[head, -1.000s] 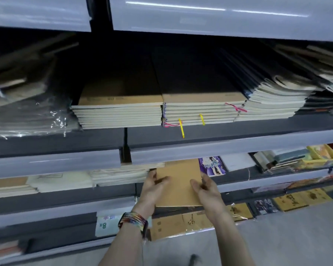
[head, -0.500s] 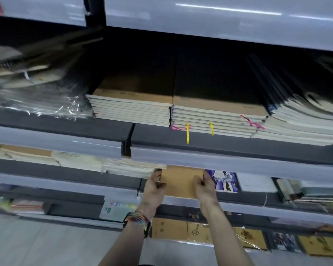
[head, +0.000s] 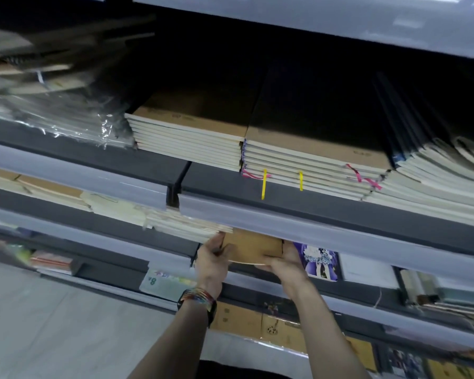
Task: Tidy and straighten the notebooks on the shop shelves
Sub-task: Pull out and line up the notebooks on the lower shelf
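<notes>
1. My fingers (head: 274,261) were curled round the brown notebook (head: 253,245), one hand at each side. My left hand (head: 212,259) gripped its left edge and my right hand (head: 286,265) gripped its near right corner.
2. The notebook lay flat at the front of the middle shelf. Its far part was hidden under the grey rail (head: 285,228) of the shelf above.
3. It sat between a stack of cream notebooks (head: 186,225) on its left and a purple illustrated notebook (head: 319,262) on its right. My right hand lay against the purple cover's left side.
4. A beaded bracelet (head: 200,296) circled my left wrist.
5. On the shelf above, two tidy stacks of kraft-covered notebooks (head: 192,132) stood side by side. The right stack trailed yellow ribbons (head: 263,184) and a pink ribbon (head: 363,179).
6. Further right, dark-covered notebooks (head: 422,160) slumped in a fan.
7. Below my left hand, a price label (head: 155,281) hung on the shelf front.
</notes>
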The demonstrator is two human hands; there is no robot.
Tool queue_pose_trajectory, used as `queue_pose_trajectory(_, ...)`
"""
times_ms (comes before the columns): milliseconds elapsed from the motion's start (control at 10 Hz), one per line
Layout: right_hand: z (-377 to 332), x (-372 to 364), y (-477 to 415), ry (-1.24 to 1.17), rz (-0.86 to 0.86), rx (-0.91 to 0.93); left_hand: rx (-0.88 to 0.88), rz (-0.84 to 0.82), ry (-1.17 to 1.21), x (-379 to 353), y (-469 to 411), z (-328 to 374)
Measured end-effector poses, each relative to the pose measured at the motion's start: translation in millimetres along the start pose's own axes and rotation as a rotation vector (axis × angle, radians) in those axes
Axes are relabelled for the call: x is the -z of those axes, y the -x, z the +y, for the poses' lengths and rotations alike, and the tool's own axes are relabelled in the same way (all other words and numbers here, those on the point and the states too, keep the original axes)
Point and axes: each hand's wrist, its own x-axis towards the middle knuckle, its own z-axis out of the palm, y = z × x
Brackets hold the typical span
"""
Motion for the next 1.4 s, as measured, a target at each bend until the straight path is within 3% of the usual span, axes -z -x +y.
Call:
queue_pose_trajectory(200, 1.9, 3.8, 0.1, 0.079, -0.057, 0.052, -0.087, -0.172, -0.103, 3.4, 3.6, -1.9)
queue_pose_trajectory(400, 9.0, -8.4, -8.4, 0.170, 0.026, 0.089, -0.101, -0.245, -0.189, 6.1, 3.4, -7.9)
queue_pose_trajectory(700, 5.4, -13.2, -12.5, 0.349, 0.045, 0.107, -0.154, -0.205, -0.288, 5.5, 4.4, -6.3)
queue_pose_trajectory(800, 6.6, -12.9, -12.9, 0.334, 0.046, 0.130, -0.249, -0.148, -0.323, 9.7, 6.9, -14.2)
queue_pose_trajectory(900, 6.8, -14.6, -14.9, 0.358, 0.035, 0.128, -0.232, -0.062, -0.286, 10.4, 5.8, -18.4)
queue_pose_trajectory(1000, 10.5, -18.9, -17.9, 0.421, 0.040, 0.126, -0.109, -0.068, -0.211, 9.9, 4.7, -13.8)
queue_pose_trajectory(1100, 13.9, -20.7, -17.9, 0.445, 0.026, 0.113, -0.174, -0.016, -0.378, 15.2, 5.7, -18.1)
queue_pose_trajectory(1200, 16.8, -19.9, -18.0, 0.453, 0.025, 0.101, -0.096, -0.047, -0.439, 17.8, 11.9, -17.8)
queue_pose_trajectory(1400, 25.2, -12.8, -15.7, 0.293, 0.078, 0.011, -0.126, -0.082, -0.538, 14.3, 16.3, -18.7)
